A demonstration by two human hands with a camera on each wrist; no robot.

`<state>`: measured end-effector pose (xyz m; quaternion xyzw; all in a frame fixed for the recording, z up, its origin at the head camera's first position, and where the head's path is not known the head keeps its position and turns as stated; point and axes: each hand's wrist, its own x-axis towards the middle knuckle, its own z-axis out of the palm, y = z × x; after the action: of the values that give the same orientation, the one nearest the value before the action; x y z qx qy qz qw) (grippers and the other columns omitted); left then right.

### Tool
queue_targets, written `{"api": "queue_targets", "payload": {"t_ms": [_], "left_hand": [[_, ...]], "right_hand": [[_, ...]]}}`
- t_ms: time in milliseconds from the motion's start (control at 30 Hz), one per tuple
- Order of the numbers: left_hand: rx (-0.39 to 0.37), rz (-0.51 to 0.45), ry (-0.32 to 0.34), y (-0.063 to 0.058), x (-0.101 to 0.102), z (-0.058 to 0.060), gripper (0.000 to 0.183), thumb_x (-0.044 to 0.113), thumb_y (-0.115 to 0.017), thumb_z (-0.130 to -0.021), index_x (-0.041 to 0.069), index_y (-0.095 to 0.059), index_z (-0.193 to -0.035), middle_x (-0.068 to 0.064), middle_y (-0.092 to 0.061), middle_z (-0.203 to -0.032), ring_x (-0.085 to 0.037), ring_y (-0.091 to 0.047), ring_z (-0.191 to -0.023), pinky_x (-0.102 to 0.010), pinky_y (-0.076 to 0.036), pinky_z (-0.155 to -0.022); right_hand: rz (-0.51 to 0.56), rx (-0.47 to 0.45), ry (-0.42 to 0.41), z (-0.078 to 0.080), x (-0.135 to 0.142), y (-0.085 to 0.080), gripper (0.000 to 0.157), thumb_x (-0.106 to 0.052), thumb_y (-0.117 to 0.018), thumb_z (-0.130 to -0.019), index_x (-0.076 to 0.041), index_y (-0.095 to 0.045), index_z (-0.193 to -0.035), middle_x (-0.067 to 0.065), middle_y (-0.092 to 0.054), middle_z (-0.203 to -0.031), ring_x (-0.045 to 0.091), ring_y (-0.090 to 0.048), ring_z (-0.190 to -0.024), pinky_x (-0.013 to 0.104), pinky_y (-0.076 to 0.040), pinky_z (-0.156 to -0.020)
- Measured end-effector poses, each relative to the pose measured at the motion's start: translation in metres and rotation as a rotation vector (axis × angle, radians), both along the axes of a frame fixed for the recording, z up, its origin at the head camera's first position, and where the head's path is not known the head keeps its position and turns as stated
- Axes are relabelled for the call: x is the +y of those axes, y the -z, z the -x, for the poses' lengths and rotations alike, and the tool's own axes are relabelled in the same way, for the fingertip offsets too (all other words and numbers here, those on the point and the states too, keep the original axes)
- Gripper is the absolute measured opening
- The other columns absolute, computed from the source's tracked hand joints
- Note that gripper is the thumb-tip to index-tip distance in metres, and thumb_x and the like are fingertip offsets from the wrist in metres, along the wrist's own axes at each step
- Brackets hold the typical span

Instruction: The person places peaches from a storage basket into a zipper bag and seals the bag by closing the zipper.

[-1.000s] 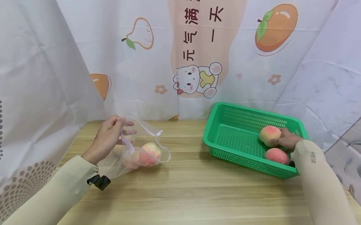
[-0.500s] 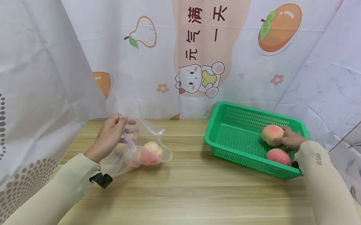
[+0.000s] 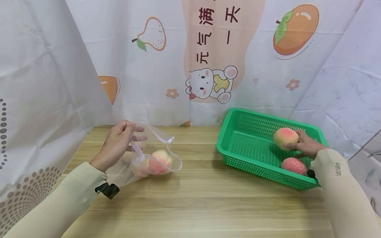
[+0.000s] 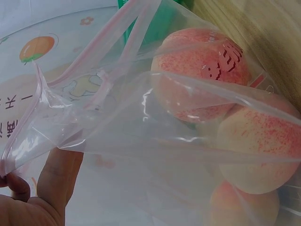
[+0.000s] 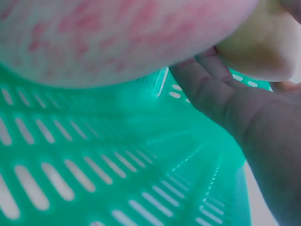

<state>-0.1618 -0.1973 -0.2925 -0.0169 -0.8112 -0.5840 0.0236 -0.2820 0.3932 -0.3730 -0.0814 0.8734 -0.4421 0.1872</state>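
Wears pale beige sleeves (image 3: pixel 63 198) on both arms, stretched over a light wood-grain table (image 3: pixel 201 213), with a black strapped device (image 3: pixel 108 190) at the left wrist. With the left hand (image 3: pixel 113 142), pinches the rim of a clear, soft plastic zip bag (image 4: pixel 122 136) and holds its mouth gaping, white slider (image 3: pixel 170 140) on the basket side. Down in the bag, seen through the film and lying close together: a red-speckled round peach with dark markings (image 4: pixel 200 70), a cream-and-pink round peach (image 4: pixel 258 146) and a smaller-looking, partly cut-off peach (image 4: pixel 240 209). Well apart, over to the right: a green, rectangular, slotted plastic basket (image 3: pixel 220 147), long axis running roughly left to right. In its near right part, a deep-pink round peach (image 3: pixel 293 165), untouched by fingers. Just beyond, inside the basket walls, grasps a yellow peach with a pink crown (image 3: pixel 285 138) in the right hand (image 3: pixel 307 145), from its right side; contact or gap beneath it not clear. Round, so without a long axis to heed; nearer by far to the right hand, with the bag mouth well off to its left. Farthest back, a white printed curtain (image 3: pixel 168 66).
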Motion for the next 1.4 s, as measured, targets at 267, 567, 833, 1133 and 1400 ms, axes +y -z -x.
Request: {"api": "queue_targets", "payload": {"t_ms": [267, 567, 833, 1133, 1400], "left_hand": [[0.003, 0.004, 0.001, 0.001, -0.001, 0.000, 0.040, 0.035, -0.032, -0.109, -0.002, -0.042, -0.097, -0.020, -0.055, -0.136, -0.035, -0.065, -0.114, -0.037, -0.061, -0.075], [0.012, 0.003, 0.000, 0.000, 0.000, 0.000, 0.040, 0.035, -0.031, -0.109, -0.002, -0.042, -0.097, -0.022, -0.055, -0.136, -0.035, -0.065, -0.114, -0.037, -0.061, -0.074], [0.017, 0.003, 0.000, 0.000, -0.001, -0.001, 0.041, 0.035, -0.031, -0.109, -0.003, -0.042, -0.097, -0.024, -0.054, -0.137, -0.036, -0.064, -0.115, -0.037, -0.061, -0.074], [0.016, 0.009, 0.001, 0.001, -0.001, -0.001, 0.040, 0.033, -0.031, -0.110, -0.003, -0.042, -0.098, -0.021, -0.056, -0.136, -0.037, -0.063, -0.116, -0.037, -0.061, -0.075], [0.017, 0.005, 0.009, 0.002, -0.001, 0.000, 0.039, 0.034, -0.031, -0.109, -0.002, -0.043, -0.097, -0.021, -0.056, -0.135, -0.037, -0.064, -0.115, -0.037, -0.061, -0.075]], "right_hand": [[0.002, 0.038, -0.002, -0.002, -0.011, -0.010, 0.090, -0.024, -0.055, -0.104, 0.008, 0.014, -0.151, 0.043, -0.009, -0.144, 0.061, -0.037, -0.126, 0.065, -0.047, -0.095], [0.008, 0.055, -0.012, 0.002, -0.017, -0.019, 0.090, -0.022, -0.056, -0.104, 0.009, 0.014, -0.151, 0.043, -0.023, -0.139, 0.059, -0.040, -0.125, 0.061, -0.049, -0.095], [0.020, 0.085, -0.041, 0.002, -0.025, -0.029, 0.087, -0.020, -0.056, -0.104, 0.008, 0.010, -0.152, 0.042, -0.023, -0.141, 0.057, -0.041, -0.126, 0.061, -0.048, -0.096], [0.020, 0.114, -0.073, -0.001, -0.035, -0.038, 0.087, -0.022, -0.056, -0.104, 0.002, 0.011, -0.154, 0.038, -0.023, -0.141, 0.056, -0.041, -0.125, 0.060, -0.049, -0.095], [0.036, 0.143, -0.112, -0.002, -0.046, -0.045, 0.084, -0.022, -0.057, -0.103, 0.000, 0.006, -0.155, 0.036, -0.029, -0.142, 0.054, -0.044, -0.125, 0.058, -0.050, -0.095]]}}
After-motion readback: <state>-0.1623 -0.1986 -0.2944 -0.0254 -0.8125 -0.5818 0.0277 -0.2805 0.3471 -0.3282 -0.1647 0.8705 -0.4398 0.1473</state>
